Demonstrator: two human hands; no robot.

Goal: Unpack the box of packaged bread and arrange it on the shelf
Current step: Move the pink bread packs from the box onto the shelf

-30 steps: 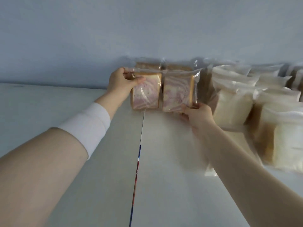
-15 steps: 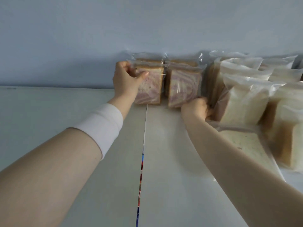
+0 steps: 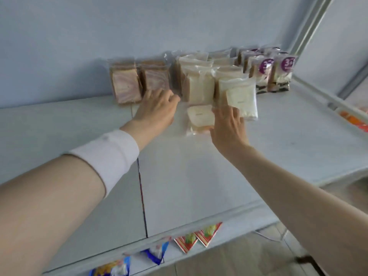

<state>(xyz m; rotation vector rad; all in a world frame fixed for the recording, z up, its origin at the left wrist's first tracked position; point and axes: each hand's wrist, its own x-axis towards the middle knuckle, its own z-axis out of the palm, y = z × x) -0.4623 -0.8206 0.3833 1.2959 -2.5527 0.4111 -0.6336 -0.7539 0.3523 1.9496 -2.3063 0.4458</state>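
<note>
Two packs of pink-swirl bread (image 3: 127, 84) stand side by side against the back wall of the white shelf (image 3: 199, 176). To their right stand several packs of white bread (image 3: 199, 84). One white pack (image 3: 197, 118) lies flat in front of that row, and another (image 3: 243, 100) leans at the front. My left hand (image 3: 157, 110) hovers loosely in front of the right swirl pack and holds nothing. With its fingers spread, my right hand (image 3: 229, 126) lies over the edge of the flat pack, fingertips against the leaning pack's lower edge.
Packs with purple round labels (image 3: 272, 70) stand at the back right corner. A grey upright (image 3: 310, 22) rises at the right. Colourful snack packets (image 3: 199, 236) hang under the shelf's front edge. Bare shelf board stretches to the left and towards me.
Both hands have let go of the swirl packs, which now stand by the wall. My right hand moved right onto the white packs. The camera has pulled back and tilted down.
</note>
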